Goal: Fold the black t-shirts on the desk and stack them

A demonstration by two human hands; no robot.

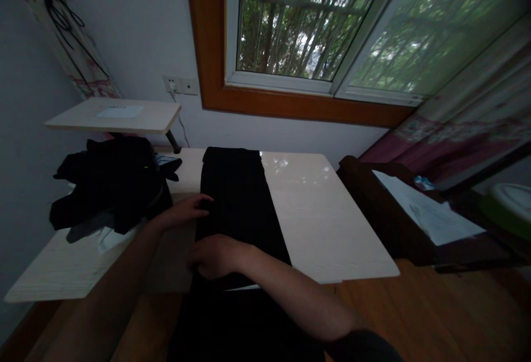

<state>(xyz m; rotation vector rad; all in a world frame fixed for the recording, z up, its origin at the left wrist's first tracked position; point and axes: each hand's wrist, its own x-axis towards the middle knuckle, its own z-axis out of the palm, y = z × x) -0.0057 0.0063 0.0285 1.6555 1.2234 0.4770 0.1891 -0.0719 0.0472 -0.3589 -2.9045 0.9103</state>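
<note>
A long black garment [236, 201], which looks like a pair of trousers folded lengthwise, lies on the pale wooden table [315, 212] from near the back edge to the front. My left hand [186, 210] rests at its left edge about midway, with fingers stretched apart and the tips touching the cloth. Nearer the front edge, my right hand [218, 256] reaches across the garment. Its fingers are curled at the left edge of the cloth and seem to pinch it. The fingertips are partly hidden in shadow. More black cloth shows below the table's front edge.
A heap of dark clothes [112, 185] lies on the table's left side, partly under a small raised shelf [157, 118]. Behind stand the wall and a window [307, 35]. To the right, a dark brown piece of furniture [385, 223] bears a white paper sheet [431, 212].
</note>
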